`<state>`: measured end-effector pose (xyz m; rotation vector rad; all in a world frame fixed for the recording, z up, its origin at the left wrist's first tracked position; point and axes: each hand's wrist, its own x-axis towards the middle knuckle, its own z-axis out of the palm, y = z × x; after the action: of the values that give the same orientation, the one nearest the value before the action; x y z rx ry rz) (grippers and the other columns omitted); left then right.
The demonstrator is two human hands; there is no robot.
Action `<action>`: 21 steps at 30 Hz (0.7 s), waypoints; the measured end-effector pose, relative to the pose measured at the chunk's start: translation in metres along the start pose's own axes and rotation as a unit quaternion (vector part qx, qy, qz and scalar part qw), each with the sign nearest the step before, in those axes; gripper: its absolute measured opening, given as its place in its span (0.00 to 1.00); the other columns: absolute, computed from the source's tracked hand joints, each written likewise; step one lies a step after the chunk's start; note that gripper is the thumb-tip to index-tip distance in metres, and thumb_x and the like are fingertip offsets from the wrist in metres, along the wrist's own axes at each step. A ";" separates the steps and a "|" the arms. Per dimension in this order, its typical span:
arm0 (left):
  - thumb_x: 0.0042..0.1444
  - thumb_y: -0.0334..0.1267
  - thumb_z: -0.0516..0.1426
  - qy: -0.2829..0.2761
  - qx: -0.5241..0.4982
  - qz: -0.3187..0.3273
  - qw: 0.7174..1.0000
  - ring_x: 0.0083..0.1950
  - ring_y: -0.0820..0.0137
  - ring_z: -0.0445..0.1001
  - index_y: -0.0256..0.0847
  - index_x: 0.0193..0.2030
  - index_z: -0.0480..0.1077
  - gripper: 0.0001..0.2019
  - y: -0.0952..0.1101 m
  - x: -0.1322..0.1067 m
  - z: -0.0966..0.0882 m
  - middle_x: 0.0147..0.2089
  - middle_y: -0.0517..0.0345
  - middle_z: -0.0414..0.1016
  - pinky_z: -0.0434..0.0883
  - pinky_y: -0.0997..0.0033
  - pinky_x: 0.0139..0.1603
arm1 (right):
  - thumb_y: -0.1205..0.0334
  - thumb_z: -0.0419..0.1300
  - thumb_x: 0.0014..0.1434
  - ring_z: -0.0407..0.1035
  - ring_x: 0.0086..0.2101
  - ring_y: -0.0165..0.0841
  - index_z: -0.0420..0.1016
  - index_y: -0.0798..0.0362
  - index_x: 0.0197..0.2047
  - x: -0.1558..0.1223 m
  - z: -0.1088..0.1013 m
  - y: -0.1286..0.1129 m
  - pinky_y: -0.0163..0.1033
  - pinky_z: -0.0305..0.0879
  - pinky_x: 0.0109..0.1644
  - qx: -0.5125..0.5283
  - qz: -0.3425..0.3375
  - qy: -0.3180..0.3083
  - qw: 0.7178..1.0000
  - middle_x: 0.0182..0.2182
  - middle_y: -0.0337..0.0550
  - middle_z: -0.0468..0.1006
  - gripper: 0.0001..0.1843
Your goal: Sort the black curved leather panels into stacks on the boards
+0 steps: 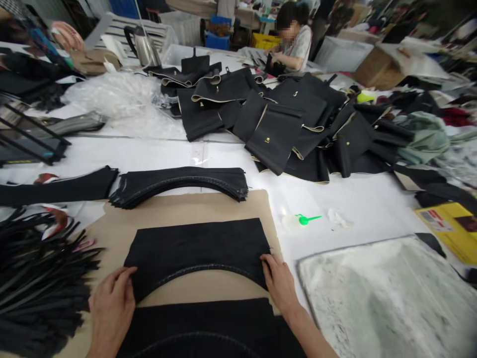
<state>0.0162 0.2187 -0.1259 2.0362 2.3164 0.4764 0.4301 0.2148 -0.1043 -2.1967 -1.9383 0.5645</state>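
Head view looks down on a black panel (201, 248) with an arched lower edge, lying on a brown sheet (257, 205) over the white tabletop (309, 191). The person's left hand (112, 303) touches its left edge, the right hand (279, 278) its right edge; whether either pinches the material cannot be told. Just beyond sits a stack of similar panels (182, 179); nearer the person lies another black panel (197, 318). Dark strips (48, 288) are heaped beside the left hand.
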 end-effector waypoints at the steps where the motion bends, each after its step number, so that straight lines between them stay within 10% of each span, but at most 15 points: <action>1: 0.63 0.40 0.43 -0.003 -0.021 0.029 0.999 0.50 0.59 0.70 0.43 0.48 0.68 0.15 0.002 -0.001 0.002 0.49 0.50 0.71 0.67 0.58 0.50 | 0.63 0.42 0.65 0.70 0.37 0.35 0.70 0.48 0.46 0.000 -0.001 0.000 0.43 0.62 0.43 0.000 -0.004 0.000 1.000 0.42 0.41 0.75 0.16; 14: 0.63 0.42 0.47 -0.077 -0.017 0.067 0.995 0.54 0.57 0.65 0.40 0.57 0.66 0.19 0.018 -0.010 0.006 0.54 0.46 0.67 0.66 0.54 0.57 | 0.61 0.46 0.64 0.63 0.46 0.42 0.69 0.53 0.47 -0.012 -0.003 0.011 0.50 0.61 0.52 0.030 -0.008 0.092 0.995 0.43 0.50 0.68 0.15; 18: 0.62 0.38 0.49 -0.054 -0.049 0.029 0.997 0.54 0.58 0.66 0.39 0.51 0.69 0.14 0.047 -0.031 -0.013 0.52 0.46 0.67 0.66 0.54 0.56 | 0.59 0.45 0.65 0.66 0.45 0.39 0.67 0.52 0.49 -0.054 -0.009 0.002 0.47 0.63 0.52 0.109 0.001 0.015 0.994 0.44 0.47 0.68 0.14; 21: 0.63 0.34 0.47 -0.140 -0.136 0.107 0.975 0.51 0.63 0.68 0.40 0.49 0.69 0.13 0.084 -0.077 -0.028 0.49 0.48 0.69 0.68 0.60 0.54 | 0.59 0.46 0.66 0.66 0.45 0.37 0.66 0.51 0.49 -0.094 -0.003 -0.017 0.46 0.64 0.51 0.115 -0.049 -0.072 0.990 0.44 0.46 0.69 0.13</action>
<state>0.1025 0.1461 -0.0929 2.0715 1.7794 0.4494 0.4073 0.1251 -0.0788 -1.9584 -1.9249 0.9048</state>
